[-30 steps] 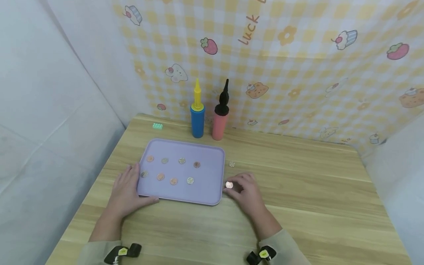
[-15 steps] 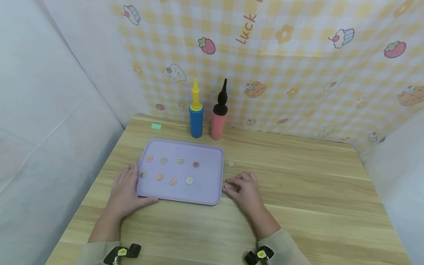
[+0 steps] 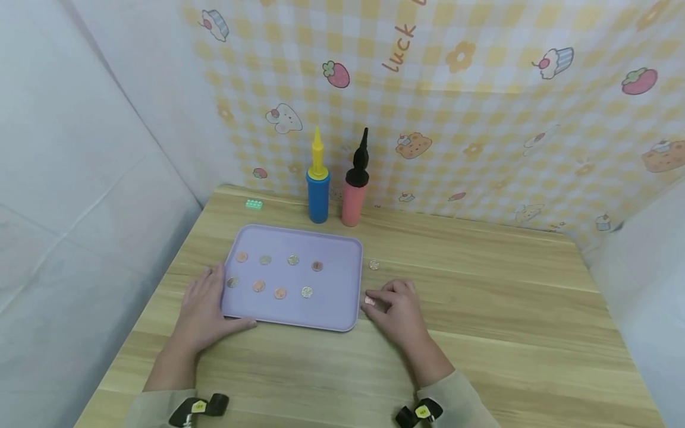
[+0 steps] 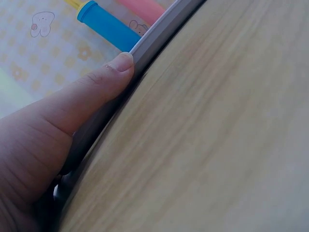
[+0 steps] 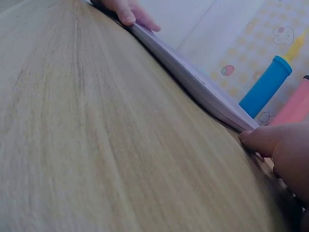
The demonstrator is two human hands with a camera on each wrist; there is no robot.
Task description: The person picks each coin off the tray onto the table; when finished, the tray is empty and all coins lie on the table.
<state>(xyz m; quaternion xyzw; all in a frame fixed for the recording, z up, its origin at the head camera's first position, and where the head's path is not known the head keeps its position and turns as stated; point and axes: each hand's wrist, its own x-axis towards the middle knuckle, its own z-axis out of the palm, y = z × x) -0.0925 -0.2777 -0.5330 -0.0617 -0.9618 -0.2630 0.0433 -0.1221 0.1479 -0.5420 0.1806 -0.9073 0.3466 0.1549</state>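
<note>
My left hand (image 3: 201, 312) rests at the near left corner of a lilac tray (image 3: 334, 303), with its fingers along the left side. In the left wrist view the straight thumb (image 4: 104, 82) lies against the tray's front edge. Several copper and silver coins lie spread on the tray in two rough rows, among them a silver coin (image 3: 307, 292) and a copper coin (image 3: 280, 293). Just right of the tray, my right hand (image 3: 398, 312) pinches a shiny coin (image 3: 370, 301) between thumb and fingers, low over the table. Another silver coin (image 3: 374, 264) lies on the wood behind it.
Behind the tray stand a blue hand pump (image 3: 318, 199) with a yellow top and a pink hand pump (image 3: 353, 205) with a black top. A small mint toy brick (image 3: 254, 204) lies at the back left. A checked cloth (image 3: 460, 113) hangs behind the wooden table (image 3: 508, 309).
The coin in the right fingers has tilted, and less of its face shows than a second ago. Both hands and the tray stay in place.
</note>
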